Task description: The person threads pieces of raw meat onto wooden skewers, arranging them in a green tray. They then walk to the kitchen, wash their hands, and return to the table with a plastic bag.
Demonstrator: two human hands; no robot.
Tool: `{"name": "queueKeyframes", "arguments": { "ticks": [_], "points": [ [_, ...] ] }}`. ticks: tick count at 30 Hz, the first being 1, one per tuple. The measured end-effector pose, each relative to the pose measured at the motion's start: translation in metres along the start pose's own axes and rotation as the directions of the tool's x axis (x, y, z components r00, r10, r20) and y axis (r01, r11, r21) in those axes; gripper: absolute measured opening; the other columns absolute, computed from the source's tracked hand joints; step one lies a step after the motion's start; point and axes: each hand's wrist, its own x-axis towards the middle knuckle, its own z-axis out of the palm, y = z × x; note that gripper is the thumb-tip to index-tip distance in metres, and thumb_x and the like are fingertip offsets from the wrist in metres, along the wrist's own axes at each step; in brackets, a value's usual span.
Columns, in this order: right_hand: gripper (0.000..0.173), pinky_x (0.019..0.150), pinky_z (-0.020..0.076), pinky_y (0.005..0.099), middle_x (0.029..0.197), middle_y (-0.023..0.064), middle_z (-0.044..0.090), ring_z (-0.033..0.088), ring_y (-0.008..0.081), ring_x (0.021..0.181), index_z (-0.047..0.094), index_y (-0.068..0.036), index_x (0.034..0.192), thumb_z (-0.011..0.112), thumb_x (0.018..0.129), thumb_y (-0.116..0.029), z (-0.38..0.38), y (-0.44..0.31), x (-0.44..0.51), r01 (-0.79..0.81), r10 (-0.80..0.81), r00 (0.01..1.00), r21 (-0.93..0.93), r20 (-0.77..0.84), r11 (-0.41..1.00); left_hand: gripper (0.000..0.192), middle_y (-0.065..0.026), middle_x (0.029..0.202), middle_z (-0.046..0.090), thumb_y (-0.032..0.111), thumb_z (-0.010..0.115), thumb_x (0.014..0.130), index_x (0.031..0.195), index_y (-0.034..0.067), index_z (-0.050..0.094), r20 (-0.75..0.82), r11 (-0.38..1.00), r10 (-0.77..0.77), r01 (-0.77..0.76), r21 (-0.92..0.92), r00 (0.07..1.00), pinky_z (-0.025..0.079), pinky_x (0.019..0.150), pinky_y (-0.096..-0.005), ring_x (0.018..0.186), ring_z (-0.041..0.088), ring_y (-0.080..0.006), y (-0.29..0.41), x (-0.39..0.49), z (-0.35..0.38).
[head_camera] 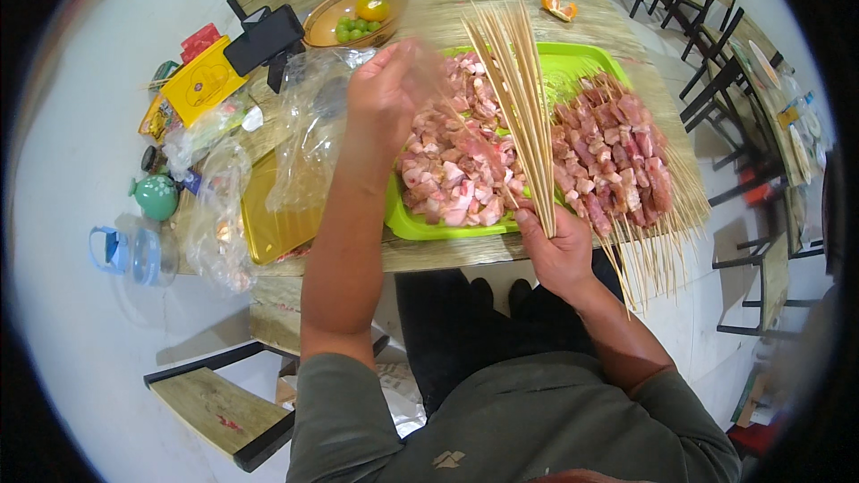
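Note:
My right hand (pixel 560 255) grips a thick bundle of bamboo skewers (pixel 520 121), their far ends fanned out above a lime-green tray (pixel 446 231). From beside its thumb, one blurred skewer threaded with meat (pixel 480 147) slants up to the left. My left hand (pixel 386 84) is raised over the tray's left side with curled fingers, blurred by motion; whether it pinches anything cannot be made out. Loose cubes of raw meat (pixel 456 181) lie beneath it in the tray. Stacked meat skewers (pixel 614 154) fill the right part, their bare stick ends jutting past the table edge.
Left of the tray lie clear plastic bags (pixel 309 121), a gold tray-like lid (pixel 278 215), a yellow box (pixel 205 80) and a phone on a stand (pixel 264 40). Behind stand a fruit bowl (pixel 329 20) and a peeled orange (pixel 560 8). A wooden stool (pixel 215 409) is at lower left.

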Motion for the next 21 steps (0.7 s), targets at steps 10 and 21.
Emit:
{"name": "queueKeyframes", "arguments": {
  "ticks": [10, 21],
  "points": [
    [0.016, 0.056, 0.0419, 0.0221, 0.072, -0.0038, 0.058, 0.05, 0.0032, 0.066, 0.067, 0.003, 0.107, 0.063, 0.099, -0.009, 0.001, -0.001, -0.001, -0.034, 0.035, 0.997, 0.01, -0.068, 0.999, 0.024, -0.0161, 0.1, 0.069, 0.018, 0.054, 0.102, 0.113, -0.003, 0.059, 0.231, 0.976, -0.218, 0.216, 0.033, 0.948, 0.059, 0.079, -0.036, 0.089, 0.069, -0.0232, -0.022, -0.008, 0.011],
    [0.018, 0.046, 0.0342, 0.0202, 0.065, -0.0039, 0.053, 0.045, 0.0028, 0.053, 0.064, 0.002, 0.111, 0.06, 0.101, -0.013, -0.001, 0.004, -0.001, 0.005, 0.028, 0.985, 0.198, -0.168, 0.98, 0.029, -0.0094, 0.1, 0.071, 0.022, 0.062, 0.098, 0.116, -0.001, 0.065, 0.007, 0.805, 0.117, -0.099, 0.585, 0.993, 0.057, 0.074, -0.0284, 0.087, 0.07, -0.0172, -0.005, 0.0, 0.003]
  ]
}}
